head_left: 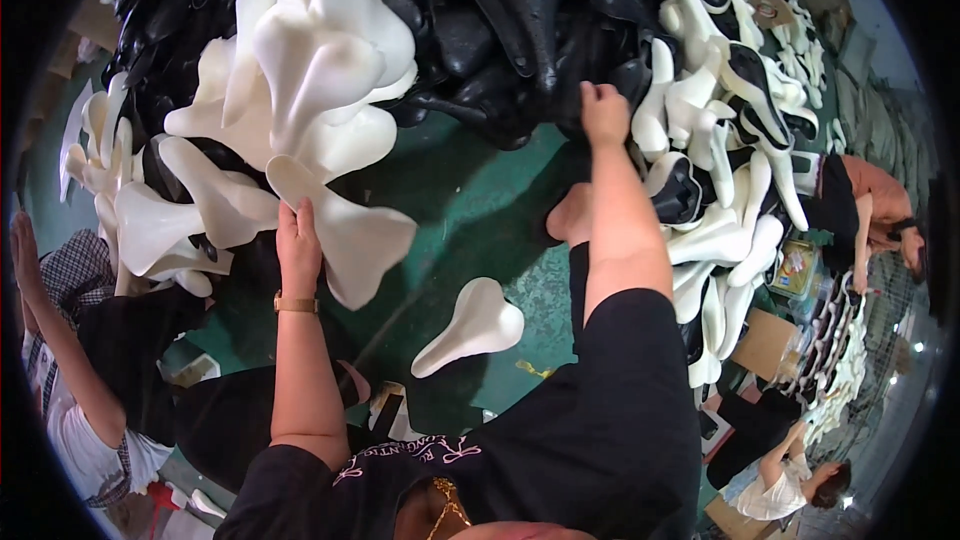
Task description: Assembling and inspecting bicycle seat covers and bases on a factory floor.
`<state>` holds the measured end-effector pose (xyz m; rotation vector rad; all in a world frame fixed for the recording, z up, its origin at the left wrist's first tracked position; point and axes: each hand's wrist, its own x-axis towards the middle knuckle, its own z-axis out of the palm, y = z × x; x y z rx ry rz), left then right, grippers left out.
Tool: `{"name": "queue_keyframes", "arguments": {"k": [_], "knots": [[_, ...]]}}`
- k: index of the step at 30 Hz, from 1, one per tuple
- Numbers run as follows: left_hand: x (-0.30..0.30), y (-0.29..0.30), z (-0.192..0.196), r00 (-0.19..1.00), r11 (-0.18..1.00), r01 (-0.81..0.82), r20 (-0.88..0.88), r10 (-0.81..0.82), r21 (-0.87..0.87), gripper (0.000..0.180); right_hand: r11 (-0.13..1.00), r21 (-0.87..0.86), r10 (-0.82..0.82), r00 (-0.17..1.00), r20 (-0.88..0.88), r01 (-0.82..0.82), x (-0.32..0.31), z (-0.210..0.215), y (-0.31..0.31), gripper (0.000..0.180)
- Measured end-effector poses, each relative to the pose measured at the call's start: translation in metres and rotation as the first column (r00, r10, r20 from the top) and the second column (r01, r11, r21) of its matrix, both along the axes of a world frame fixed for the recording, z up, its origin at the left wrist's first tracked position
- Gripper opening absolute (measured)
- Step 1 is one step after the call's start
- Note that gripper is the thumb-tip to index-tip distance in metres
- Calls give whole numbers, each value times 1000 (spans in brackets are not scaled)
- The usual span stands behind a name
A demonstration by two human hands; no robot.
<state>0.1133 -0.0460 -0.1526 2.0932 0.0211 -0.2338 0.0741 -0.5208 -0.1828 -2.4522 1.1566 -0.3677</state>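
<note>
My left hand (297, 237) is closed on the edge of a white bicycle saddle pad (350, 240), which is tilted, its broad end toward me. Just beyond lies a tall heap of white saddle pads (320, 70). Stretched forward, my right hand (605, 116) is at the near edge of a pile of black saddle shells (540, 10). Its fingers look apart, and no held thing shows in them. A single white saddle pad (473, 328) rests on the green floor (450, 190) between my arms.
White saddles with black undersides (715, 110) are heaped on the right. A person in dark clothing (870, 200) sits beyond them, another (780, 480) at lower right. At left a co-worker's arm (70, 350) reaches in. A cardboard box (765, 343) stands at right.
</note>
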Motion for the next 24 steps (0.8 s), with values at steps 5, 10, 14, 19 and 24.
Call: {"name": "queue_keyframes", "arguments": {"k": [5,10,14,19,24], "knots": [[-19,-33,26,874,902,-132,-477,-90,-412,39,960,-58,265,956,-127,-274,-71,-15,33,29],[-43,-19,77,794,773,-257,-583,-173,-580,53,973,18,229,973,-36,-228,-129,92,78,28],[-63,-12,119,876,578,-219,-419,-239,-786,62,971,21,208,881,426,-239,-172,176,105,24],[-90,1,153,850,305,-314,-410,-332,-899,52,926,112,181,683,708,-362,-210,248,194,20],[-117,11,167,795,419,-299,-467,-387,-857,71,832,-2,395,589,705,-555,-250,250,260,19]]}}
